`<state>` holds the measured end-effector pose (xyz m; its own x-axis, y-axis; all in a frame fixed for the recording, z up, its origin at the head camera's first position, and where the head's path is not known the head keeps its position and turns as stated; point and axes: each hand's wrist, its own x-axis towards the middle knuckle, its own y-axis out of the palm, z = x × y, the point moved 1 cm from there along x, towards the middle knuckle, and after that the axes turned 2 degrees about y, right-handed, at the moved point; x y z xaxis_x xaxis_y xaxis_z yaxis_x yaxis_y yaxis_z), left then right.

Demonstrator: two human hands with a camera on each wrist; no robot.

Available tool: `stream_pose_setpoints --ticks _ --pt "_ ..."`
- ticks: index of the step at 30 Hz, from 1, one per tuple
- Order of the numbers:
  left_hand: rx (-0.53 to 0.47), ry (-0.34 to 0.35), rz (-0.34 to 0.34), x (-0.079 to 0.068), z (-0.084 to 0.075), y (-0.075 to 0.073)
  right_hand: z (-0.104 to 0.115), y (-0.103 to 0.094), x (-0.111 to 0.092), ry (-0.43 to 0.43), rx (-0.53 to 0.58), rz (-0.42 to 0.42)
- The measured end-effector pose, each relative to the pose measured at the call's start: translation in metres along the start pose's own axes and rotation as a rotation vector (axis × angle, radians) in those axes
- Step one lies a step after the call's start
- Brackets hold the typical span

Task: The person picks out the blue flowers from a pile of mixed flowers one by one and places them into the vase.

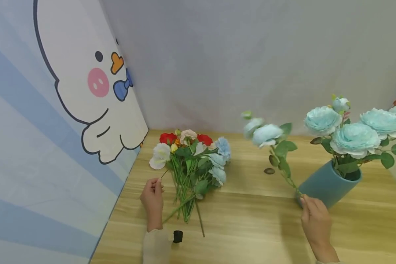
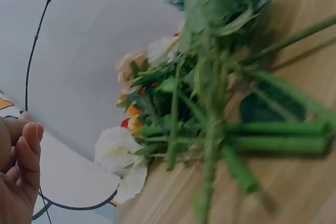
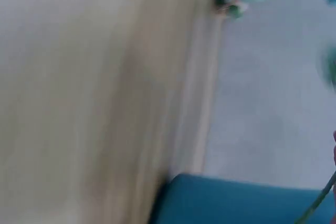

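While the right hand (image 1: 316, 222) pinches it, the flower (image 1: 267, 135) slants up-left.

Head cam high, fwd/down. Wrist cams close, tilted: L shares flowers (image 1: 216, 160) w/ head, R vase (image 1: 328, 187).

Kinda boxed-in indoor setup, honestly can't tell if it's a home or a studio: cartoon-bird panel (image 1: 70, 95) left of the left hand (image 1: 152, 195), plain grey backdrop (image 1: 244, 62) beyond it, wood-grain tabletop (image 1: 247, 227) underneath.
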<state>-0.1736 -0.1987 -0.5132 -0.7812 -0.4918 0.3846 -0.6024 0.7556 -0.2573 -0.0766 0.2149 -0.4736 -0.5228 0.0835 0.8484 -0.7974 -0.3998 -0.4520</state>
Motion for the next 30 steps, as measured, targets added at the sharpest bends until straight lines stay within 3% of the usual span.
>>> stream_pose_setpoints --ticks 3,11,14,17,20,25,30 --pt "0.006 -0.045 0.037 -0.007 -0.004 0.004 0.009 0.002 0.009 0.074 0.048 -0.008" --pt "0.060 -0.060 0.070 -0.019 -0.025 0.025 0.031 0.030 0.023 0.123 0.146 0.014" --pt "0.124 -0.084 0.135 -0.022 -0.027 0.031 0.040 0.041 0.026 0.184 0.209 0.042" --pt "0.215 -0.102 0.244 -0.026 -0.022 0.033 0.049 0.049 0.029 0.271 0.291 0.091" --pt "0.273 -0.080 0.324 -0.031 -0.018 0.032 0.057 0.054 0.031 0.383 0.366 0.154" --pt "0.218 -0.068 0.376 -0.038 -0.025 0.034 0.075 0.056 0.035 0.511 0.464 0.232" --pt "0.111 0.043 0.511 -0.053 -0.048 0.047 0.102 0.050 0.046 0.522 0.504 0.276"
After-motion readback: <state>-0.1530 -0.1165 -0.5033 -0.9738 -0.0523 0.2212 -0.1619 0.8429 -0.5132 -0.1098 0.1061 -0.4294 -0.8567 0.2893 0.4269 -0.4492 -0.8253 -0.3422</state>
